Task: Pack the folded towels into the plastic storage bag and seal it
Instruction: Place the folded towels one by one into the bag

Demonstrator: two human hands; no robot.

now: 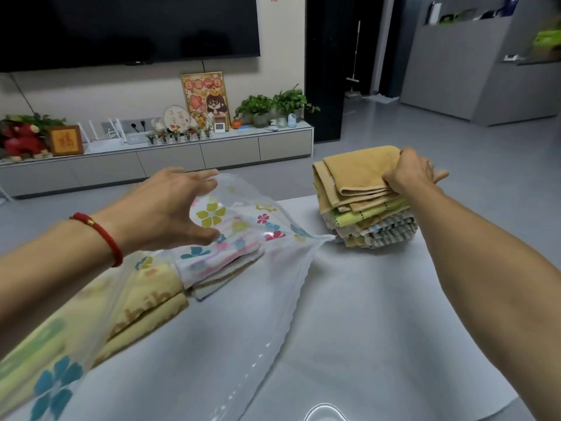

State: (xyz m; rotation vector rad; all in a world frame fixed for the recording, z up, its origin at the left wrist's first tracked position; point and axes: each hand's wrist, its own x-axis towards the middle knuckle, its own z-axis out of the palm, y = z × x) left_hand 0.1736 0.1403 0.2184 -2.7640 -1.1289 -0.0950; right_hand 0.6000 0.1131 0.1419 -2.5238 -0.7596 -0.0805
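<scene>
Item: clear plastic storage bag (243,220) printed with coloured flowers, lying on the white table covering (379,314) at left and centre, its mouth raised and open toward the right. Contents, seen through the film: a white folded towel with pastel stripes (221,262), and nearer the camera a pale yellow folded towel (151,302) (lettering on it blurred, not readable).

Item: stack of folded towels (367,205), on the same covering at the far right, well apart from the bag's contents and just beside the bag's right corner. Top piece is a mustard-yellow terry towel (361,171); below it lie lime-green, striped and pale pieces, their count unclear.

Left hand (170,208): fingers spread wide, palm down, on the bag's upper sheet, fingertips at the top rim of the plastic. A red cord bracelet (100,235) sits on the wrist.

Right hand (409,171): closed on the right edge of the mustard-yellow terry towel, thumb on the front folds, fingers over the top.

Background: dark television screen (127,25) on the wall above a low grey cabinet (170,156) with plants and framed pictures.
</scene>
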